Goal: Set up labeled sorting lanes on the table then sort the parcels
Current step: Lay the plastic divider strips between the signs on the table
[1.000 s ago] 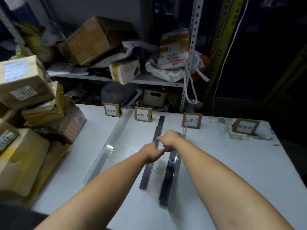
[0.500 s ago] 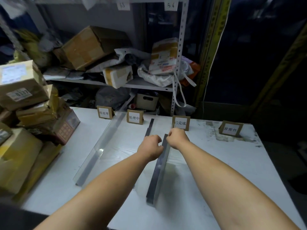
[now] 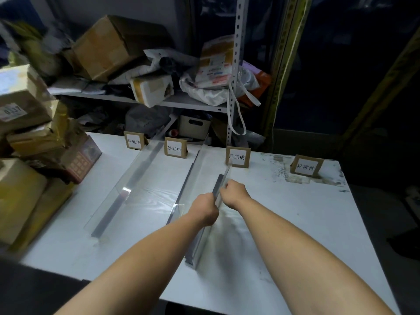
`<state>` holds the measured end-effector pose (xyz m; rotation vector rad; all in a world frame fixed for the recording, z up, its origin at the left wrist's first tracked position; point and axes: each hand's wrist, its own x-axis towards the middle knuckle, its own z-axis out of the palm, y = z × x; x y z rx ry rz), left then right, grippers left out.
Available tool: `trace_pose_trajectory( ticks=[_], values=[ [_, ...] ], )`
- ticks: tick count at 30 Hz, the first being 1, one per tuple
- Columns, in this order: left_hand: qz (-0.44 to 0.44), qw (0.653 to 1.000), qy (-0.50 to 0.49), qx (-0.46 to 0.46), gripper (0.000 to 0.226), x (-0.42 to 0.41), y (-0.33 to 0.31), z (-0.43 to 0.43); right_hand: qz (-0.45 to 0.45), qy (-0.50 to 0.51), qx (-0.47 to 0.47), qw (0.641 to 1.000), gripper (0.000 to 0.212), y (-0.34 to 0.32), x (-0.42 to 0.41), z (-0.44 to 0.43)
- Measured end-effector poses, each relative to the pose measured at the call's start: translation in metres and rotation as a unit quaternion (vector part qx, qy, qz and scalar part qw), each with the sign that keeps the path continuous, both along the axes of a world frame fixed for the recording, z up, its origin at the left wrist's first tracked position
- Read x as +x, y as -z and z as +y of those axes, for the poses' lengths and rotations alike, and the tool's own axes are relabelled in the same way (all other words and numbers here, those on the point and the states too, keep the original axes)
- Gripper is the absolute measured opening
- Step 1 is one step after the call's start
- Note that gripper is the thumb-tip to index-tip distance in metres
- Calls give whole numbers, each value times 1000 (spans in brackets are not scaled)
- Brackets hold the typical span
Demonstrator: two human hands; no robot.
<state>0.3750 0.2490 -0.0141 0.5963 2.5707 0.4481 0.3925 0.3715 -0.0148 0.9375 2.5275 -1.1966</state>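
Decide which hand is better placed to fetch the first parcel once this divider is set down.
Probably the left hand. The parcel stack sits at the table's left edge, on its side; the right hand would have to cross the two other dividers. Both grip the third divider.

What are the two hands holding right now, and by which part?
Both grip the same clear divider by its upper edge: the left hand near mid-length, the right hand just beyond it, toward its far end.
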Motion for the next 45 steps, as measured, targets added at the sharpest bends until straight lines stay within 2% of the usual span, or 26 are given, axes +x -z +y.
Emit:
trace_pose_trajectory(
  ticks=[4, 7, 10, 14, 16, 19, 21, 24, 26, 28, 33, 35, 38, 40, 43, 45],
  values=[
    [-37, 996, -19, 76, 33, 11, 4, 9, -7, 50, -9, 999, 43, -7, 11, 5],
    [-98, 983, -44, 147, 30, 25, 1, 19, -21, 65, 30, 997, 44, -12, 24, 16],
    [-162, 962, -75, 206, 25, 42, -1, 28, -27, 89, 24, 995, 48, -16, 41, 29],
    [-225, 943, -97, 227, 28, 55, -1, 35, -58, 119, 21, 991, 58, -17, 75, 41],
    [-212, 951, -90, 205, 29, 56, 3, 36, -86, 136, 15, 987, 64, -11, 88, 45],
    [-145, 976, -29, 159, 35, 54, 13, 36, -106, 148, 21, 983, 59, -1, 98, 44],
    [-79, 987, 23, 141, 49, 54, 19, 36, -112, 159, 39, 980, 54, 2, 102, 39],
    [-37, 985, 92, 138, 74, 62, 22, 39, -124, 177, 93, 972, 50, 0, 105, 27],
    [-11, 983, 139, 123, 71, 65, 25, 46, -137, 186, 119, 966, 59, -2, 104, 21],
    [-4, 980, 170, 104, 55, 70, 28, 51, -159, 182, 133, 961, 76, -2, 106, 17],
    [-52, 979, 174, 94, 49, 81, 31, 50, -178, 156, 176, 956, 96, -5, 121, 31],
    [-65, 977, 173, 103, 49, 85, 29, 54, -184, 132, 195, 954, 94, -9, 129, 37],
    [-61, 979, 171, 98, 72, 97, 24, 67, -173, 110, 212, 955, 87, -12, 139, 48],
    [-51, 980, 163, 99, 76, 108, 20, 78, -158, 105, 215, 958, 81, -12, 144, 57],
    [-15, 985, 144, 94, 64, 120, 16, 94, -139, 64, 230, 961, 72, -17, 150, 70],
    [-3, 988, 138, 75, 53, 126, 11, 101, -120, 28, 248, 961, 58, -21, 154, 79]
  ],
)
